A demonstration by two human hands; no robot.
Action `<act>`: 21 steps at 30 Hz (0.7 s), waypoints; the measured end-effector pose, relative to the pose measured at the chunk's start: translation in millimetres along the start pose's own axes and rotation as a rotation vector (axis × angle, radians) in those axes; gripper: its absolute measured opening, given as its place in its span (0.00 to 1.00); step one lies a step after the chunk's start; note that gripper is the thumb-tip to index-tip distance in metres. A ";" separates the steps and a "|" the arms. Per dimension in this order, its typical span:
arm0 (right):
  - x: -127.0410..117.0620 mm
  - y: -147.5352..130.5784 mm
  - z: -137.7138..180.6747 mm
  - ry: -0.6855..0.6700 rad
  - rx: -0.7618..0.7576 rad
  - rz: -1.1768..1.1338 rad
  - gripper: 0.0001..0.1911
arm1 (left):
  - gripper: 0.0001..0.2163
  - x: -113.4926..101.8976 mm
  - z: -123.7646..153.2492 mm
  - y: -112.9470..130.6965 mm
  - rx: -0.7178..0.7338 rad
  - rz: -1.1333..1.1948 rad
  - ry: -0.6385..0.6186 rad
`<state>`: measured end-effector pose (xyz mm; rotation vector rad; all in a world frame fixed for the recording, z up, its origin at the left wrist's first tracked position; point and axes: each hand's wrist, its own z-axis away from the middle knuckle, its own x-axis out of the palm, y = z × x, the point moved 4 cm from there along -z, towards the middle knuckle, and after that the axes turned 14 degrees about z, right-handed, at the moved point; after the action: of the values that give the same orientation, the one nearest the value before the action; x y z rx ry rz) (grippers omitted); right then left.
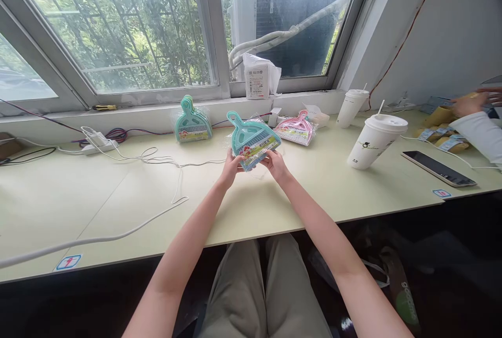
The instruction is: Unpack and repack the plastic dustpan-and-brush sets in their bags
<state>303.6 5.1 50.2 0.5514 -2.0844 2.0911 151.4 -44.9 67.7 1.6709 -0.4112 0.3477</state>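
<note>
My left hand (231, 166) and my right hand (275, 162) both grip the lower corners of a teal mini dustpan set (251, 139) wrapped in clear plastic, held tilted just above the pale desk (129, 207). Its handle points up and away from me. A stack of teal dustpan sets (192, 122) leans near the window sill to the left. A stack of pink dustpan sets (297, 128) lies to the right of the held one.
Two white lidded cups with straws (374, 140) (352, 108) stand at the right, beside a dark phone (438, 168). A co-worker's sleeve and hand (476, 118) reach over yellow packets at far right. White cables (129, 157) and a power strip (96, 144) lie left. A tissue pack (258, 79) sits on the sill.
</note>
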 end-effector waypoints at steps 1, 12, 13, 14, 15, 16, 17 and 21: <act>-0.4 0.8 -0.8 0.006 0.006 0.002 0.07 | 0.27 0.3 0.2 -0.3 -0.003 -0.001 -0.002; -28.8 3.5 -18.3 0.138 -0.058 0.362 0.11 | 0.26 -24.1 -13.1 -3.0 -0.025 0.078 0.112; -35.0 0.5 -19.0 0.209 -0.122 0.472 0.10 | 0.26 -30.1 -15.7 -2.4 -0.037 0.098 0.137; -39.6 -3.5 -18.5 0.276 -0.209 0.602 0.09 | 0.25 -36.3 -18.1 -1.7 -0.044 0.115 0.169; -41.5 -7.5 -16.9 0.320 -0.310 0.745 0.11 | 0.24 -42.4 -20.0 -0.9 -0.047 0.128 0.207; -40.4 -10.5 -14.8 0.325 -0.412 0.892 0.14 | 0.23 -48.2 -21.6 0.0 -0.046 0.137 0.246; -36.9 -11.8 -12.5 0.291 -0.501 1.031 0.20 | 0.21 -53.1 -22.7 0.6 -0.047 0.145 0.280; -23.0 -10.0 -5.3 0.119 -0.638 1.266 0.25 | 0.18 -63.0 -23.1 -1.4 -0.111 0.194 0.354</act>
<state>327.6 14.3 51.7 -1.2216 -3.1532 1.4186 96.2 -17.4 41.1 1.4283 -0.3209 0.7384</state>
